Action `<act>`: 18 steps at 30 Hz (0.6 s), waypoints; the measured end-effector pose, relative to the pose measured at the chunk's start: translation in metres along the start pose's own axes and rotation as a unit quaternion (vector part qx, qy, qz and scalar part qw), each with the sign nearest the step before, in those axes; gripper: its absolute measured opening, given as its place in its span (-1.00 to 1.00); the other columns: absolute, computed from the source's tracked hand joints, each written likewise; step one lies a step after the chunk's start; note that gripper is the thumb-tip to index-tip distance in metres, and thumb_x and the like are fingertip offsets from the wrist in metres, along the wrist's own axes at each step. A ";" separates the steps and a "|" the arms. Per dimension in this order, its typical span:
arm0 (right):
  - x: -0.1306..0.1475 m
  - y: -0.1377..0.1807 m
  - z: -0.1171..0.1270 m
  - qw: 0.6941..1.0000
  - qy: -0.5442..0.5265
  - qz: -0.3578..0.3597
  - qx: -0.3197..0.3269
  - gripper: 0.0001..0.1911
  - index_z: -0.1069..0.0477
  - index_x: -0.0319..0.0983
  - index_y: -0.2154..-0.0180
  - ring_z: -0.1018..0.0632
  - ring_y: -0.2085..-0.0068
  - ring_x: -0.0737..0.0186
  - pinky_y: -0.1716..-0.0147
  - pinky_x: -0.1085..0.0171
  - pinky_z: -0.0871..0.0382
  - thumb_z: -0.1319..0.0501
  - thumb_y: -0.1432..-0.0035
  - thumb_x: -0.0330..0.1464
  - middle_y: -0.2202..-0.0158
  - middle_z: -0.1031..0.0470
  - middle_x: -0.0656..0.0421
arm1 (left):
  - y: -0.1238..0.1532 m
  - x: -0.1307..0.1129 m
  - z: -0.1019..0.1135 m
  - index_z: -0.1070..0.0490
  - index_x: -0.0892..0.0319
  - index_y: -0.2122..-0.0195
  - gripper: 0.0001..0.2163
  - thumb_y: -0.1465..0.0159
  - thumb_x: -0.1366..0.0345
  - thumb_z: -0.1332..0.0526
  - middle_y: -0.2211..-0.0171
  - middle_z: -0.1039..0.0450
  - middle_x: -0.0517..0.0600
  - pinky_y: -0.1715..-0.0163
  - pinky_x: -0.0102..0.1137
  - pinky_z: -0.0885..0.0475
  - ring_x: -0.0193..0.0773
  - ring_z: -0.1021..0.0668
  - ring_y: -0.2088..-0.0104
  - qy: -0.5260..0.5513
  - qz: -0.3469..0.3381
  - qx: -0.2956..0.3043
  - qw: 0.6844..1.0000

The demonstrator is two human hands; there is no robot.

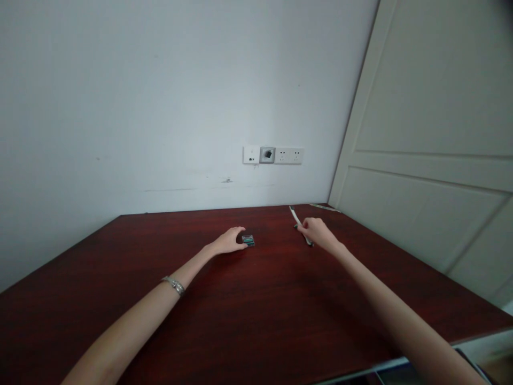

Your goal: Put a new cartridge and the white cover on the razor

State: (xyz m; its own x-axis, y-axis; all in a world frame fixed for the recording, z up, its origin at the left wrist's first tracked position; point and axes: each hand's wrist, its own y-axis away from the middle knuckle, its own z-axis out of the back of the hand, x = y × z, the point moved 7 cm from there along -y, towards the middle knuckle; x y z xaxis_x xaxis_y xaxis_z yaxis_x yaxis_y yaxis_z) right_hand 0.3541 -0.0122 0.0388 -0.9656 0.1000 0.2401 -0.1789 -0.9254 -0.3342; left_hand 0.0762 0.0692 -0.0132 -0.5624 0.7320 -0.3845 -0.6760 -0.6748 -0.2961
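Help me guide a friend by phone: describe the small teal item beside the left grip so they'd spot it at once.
Start on the dark red table, below the left end of the wall-socket row. There the left grip curves open beside the small teal item. It is compact and blocky with clear-looking parts, unlike the long white strip at the right grip.
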 end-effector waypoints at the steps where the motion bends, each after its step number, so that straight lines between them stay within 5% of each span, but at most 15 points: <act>1: -0.020 -0.001 0.000 1.000 0.010 -0.012 -0.001 -0.69 -0.45 -0.30 0.49 -0.52 0.41 0.19 0.46 0.37 -0.21 -0.08 -0.09 -0.23 0.48 -0.52 0.00 | -0.002 -0.001 -0.003 -0.20 0.25 -0.09 -0.40 -0.04 0.08 -0.22 -0.06 -0.27 0.18 -0.05 -0.23 -0.22 -0.05 -0.35 -0.05 -0.002 0.000 0.009 1.000; 7: -0.095 0.002 -0.029 0.995 0.048 -0.040 0.072 -0.71 -0.44 -0.31 0.49 -0.52 0.40 0.18 0.46 0.35 -0.20 -0.09 -0.09 -0.26 0.46 -0.51 -0.01 | -0.010 -0.001 -0.014 -0.15 0.21 -0.10 -0.41 -0.05 0.15 -0.22 0.04 -0.37 0.15 0.05 -0.29 -0.30 -0.10 -0.44 0.06 0.005 0.000 0.045 0.999; 18: -0.101 -0.002 -0.051 0.988 0.066 -0.008 0.137 -0.70 -0.41 -0.30 0.42 -0.50 0.41 0.23 0.50 0.37 -0.17 -0.07 -0.13 -0.21 0.38 -0.50 0.01 | -0.014 0.001 -0.013 -0.24 0.18 -0.02 -0.49 -0.03 0.19 -0.24 0.11 -0.44 0.08 0.11 -0.33 -0.33 -0.15 -0.49 0.13 0.016 -0.011 0.038 0.999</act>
State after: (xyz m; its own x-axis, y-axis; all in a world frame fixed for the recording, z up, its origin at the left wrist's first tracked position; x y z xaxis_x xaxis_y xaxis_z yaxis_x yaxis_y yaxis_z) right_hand 0.4424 -0.0016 -0.0312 -0.9825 0.1458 0.1155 -0.1541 -0.9858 -0.0669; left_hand 0.0909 0.0783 -0.0205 -0.5328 0.7422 -0.4066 -0.7223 -0.6492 -0.2384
